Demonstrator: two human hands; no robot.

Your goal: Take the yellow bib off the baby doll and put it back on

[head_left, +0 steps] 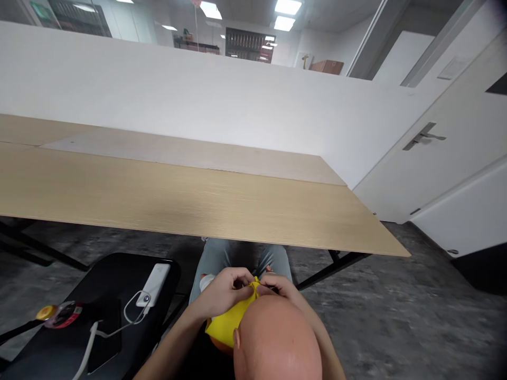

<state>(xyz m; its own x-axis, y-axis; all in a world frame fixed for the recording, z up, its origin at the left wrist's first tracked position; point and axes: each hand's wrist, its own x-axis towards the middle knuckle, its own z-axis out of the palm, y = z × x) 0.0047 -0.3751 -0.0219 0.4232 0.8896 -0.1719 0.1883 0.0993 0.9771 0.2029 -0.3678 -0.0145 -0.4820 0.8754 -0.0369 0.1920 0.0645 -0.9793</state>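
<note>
Low in the head view, over my lap, my left hand (224, 290) and my right hand (282, 286) meet with fingers pinched together. Both pinch the neck of a yellow balloon (227, 322), whose body hangs below my left hand. A big inflated pinkish-orange balloon (277, 340) lies against my right forearm and hides part of the yellow one. An orange piece (222, 345) peeks out under the yellow balloon. My grey-trousered knees (216, 258) show beyond the hands.
A long light wooden table (178, 195) spans the view ahead, against a white partition wall (198, 89). On my left a black chair seat (99, 316) carries a white power bank (154, 284) with cable and a red-yellow tape roll (59, 314). White door (443, 148) at right.
</note>
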